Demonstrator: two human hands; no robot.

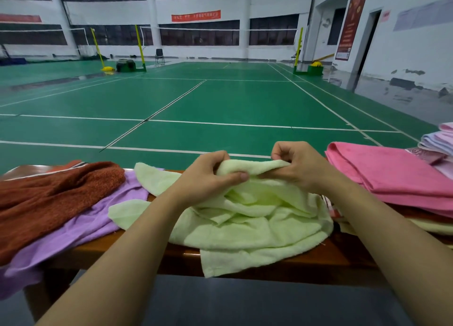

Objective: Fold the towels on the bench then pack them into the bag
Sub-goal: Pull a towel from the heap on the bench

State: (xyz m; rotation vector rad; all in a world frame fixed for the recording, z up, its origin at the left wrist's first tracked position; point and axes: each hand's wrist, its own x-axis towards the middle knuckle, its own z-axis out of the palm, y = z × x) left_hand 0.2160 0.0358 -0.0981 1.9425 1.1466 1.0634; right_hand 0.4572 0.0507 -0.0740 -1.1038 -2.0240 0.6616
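A crumpled pale green towel (247, 225) lies in the middle of the wooden bench (137, 246), one corner hanging over the near edge. My left hand (208, 176) and my right hand (297, 165) both grip a bunched fold along its far top edge, thumbs pressed into the cloth, hands close together. A rust-brown towel (49, 198) and a purple towel (81, 227) lie loose at the left. A pink folded towel (392, 171) rests at the right. No bag is in view.
Pale pink and lilac folded towels (438, 142) are stacked at the far right, with more cloth under the pink towel. Beyond the bench stretches a green badminton court (220, 100) with net posts and a chair far off.
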